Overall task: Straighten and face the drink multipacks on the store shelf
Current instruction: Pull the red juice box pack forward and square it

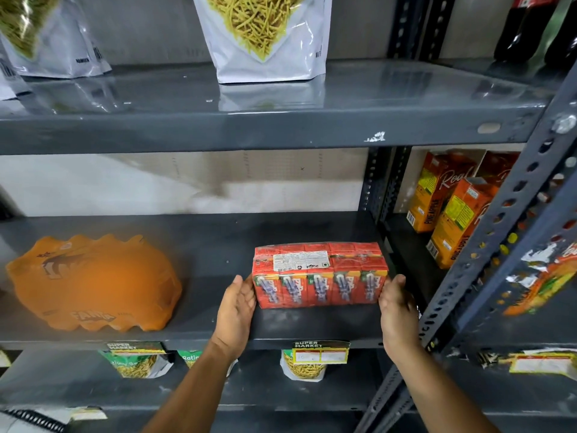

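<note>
Your left hand (238, 303) and right hand (396, 303), palms spread, press opposite ends of the red shrink-wrapped juice-carton multipack (320, 275), near-right on the grey metal shelf (203, 332), prob. to square its front w/ the edge.

"FANTA" on the orange multipack (93, 282), "PINEAPPLE" on juice cartons (452, 223), "SUPER MARKET" on shelf tag (320, 351).

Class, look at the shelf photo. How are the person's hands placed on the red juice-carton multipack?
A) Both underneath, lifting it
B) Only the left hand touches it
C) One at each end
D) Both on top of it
C: the left hand and right hand flank the two ends of the red juice-carton multipack, which sits on the shelf.
</note>
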`<state>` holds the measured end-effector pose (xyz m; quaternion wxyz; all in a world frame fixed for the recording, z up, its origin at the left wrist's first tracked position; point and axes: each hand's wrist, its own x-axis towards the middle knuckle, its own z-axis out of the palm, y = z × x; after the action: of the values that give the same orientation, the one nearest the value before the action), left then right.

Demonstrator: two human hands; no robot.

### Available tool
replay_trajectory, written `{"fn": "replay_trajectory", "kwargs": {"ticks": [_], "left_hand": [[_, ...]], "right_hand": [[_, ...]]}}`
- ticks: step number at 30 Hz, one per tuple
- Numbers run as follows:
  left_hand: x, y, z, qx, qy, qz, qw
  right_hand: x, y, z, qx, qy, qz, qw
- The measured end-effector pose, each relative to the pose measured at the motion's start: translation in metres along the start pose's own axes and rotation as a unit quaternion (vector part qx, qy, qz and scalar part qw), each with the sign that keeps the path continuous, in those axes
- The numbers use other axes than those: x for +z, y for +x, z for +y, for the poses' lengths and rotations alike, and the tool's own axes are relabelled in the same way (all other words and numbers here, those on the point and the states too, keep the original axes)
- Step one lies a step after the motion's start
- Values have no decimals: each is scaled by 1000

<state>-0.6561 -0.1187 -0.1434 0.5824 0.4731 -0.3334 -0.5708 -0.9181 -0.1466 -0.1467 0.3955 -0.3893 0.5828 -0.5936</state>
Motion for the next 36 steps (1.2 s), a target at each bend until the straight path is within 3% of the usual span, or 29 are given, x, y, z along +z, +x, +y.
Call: {"fn": "replay_trajectory", "kwargs": {"ticks": [6,11,21,36], "left_hand": [[1,-15,0,13,47,-34,998],[-2,-25,2,10,77,-47,996],[-1,-35,-1,12,76,-33,996],[-1,-39,-4,34,92,-33,995]], "right_hand": [[-9,-7,17,36,39,-14,998],[-9,-25,12,8,-10,-30,999],[-21,-45,10,-36,9,-76,996],[-17,-49,2,-41,26,-50,998]]}}
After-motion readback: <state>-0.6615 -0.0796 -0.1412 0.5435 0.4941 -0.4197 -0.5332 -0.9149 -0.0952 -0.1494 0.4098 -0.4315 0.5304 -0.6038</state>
